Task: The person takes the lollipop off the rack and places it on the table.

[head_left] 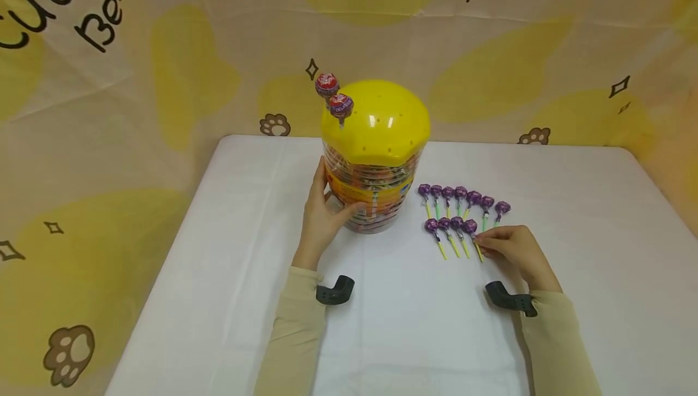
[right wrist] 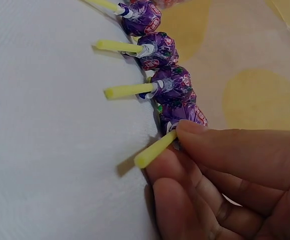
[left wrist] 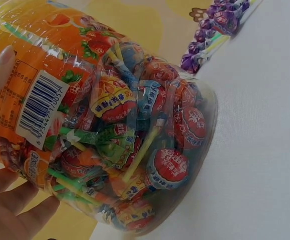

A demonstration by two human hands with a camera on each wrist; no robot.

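A clear plastic jar point(head_left: 375, 202) full of wrapped lollipops stands on the table under a domed yellow lid point(head_left: 382, 117). My left hand point(head_left: 320, 217) grips its left side, the thumb lying across the orange label point(left wrist: 44, 75). Two lollipops point(head_left: 341, 107) with red and purple wrappers stick up from the lid's left side. Purple-wrapped lollipops lie in two rows right of the jar. At the right end of the nearer row, my right hand point(head_left: 512, 247) pinches the yellow stick point(right wrist: 157, 149) of one purple lollipop point(right wrist: 185, 112), just below its wrapped head.
The farther row of purple lollipops point(head_left: 460, 192) lies behind the nearer row. A white cloth covers the table point(head_left: 272, 335). Behind it hangs a yellow patterned cloth point(head_left: 218, 69). Each sleeve carries a black wrist mount point(head_left: 335, 291).
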